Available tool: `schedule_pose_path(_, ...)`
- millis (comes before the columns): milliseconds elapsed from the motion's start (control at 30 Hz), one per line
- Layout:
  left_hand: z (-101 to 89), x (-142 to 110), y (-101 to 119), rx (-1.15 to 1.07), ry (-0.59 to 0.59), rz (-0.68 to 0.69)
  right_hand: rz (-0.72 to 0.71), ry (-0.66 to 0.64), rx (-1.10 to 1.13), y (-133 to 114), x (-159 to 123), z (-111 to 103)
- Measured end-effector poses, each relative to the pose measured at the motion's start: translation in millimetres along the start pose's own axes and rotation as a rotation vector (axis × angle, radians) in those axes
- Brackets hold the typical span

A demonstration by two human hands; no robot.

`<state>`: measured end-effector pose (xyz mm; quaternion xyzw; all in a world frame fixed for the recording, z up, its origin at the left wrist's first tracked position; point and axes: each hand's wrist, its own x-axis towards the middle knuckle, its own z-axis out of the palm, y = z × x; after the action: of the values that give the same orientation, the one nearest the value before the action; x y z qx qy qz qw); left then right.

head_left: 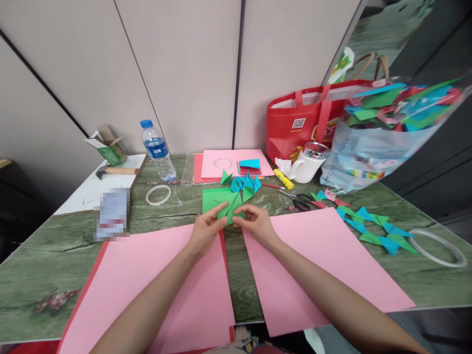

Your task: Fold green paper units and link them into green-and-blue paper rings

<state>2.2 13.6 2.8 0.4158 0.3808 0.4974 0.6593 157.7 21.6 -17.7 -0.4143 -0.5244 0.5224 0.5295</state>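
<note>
A creased green paper piece (230, 212) is held between my two hands above the table's middle. My left hand (206, 228) pinches its left side with thumb and forefinger. On the opposite edge, the fingertips of my right hand (258, 223) are closed, partly covering the paper. Directly behind lie flat green paper sheets (211, 196). Just past them are folded blue paper pieces (246, 183) and a small green folded piece (225, 177). Pink sheets lie beneath both forearms, one at the left (155, 290) and one at the right (320, 255).
Scissors (300, 200), a yellow glue stick (283, 179) and a white mug (308, 164) are at right, near a red bag (291, 118) and a plastic bag of paper scraps (372, 157). A linked paper chain (368, 223), water bottle (158, 152), hammer (118, 170) and tape roll (158, 195) surround the workspace.
</note>
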Motion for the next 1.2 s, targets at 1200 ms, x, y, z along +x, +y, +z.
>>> schedule_pose_path(1200,3.0,-4.3,0.4,0.118,0.012,0.044,0.108,0.043,0.016,-5.8,-3.4,1.5)
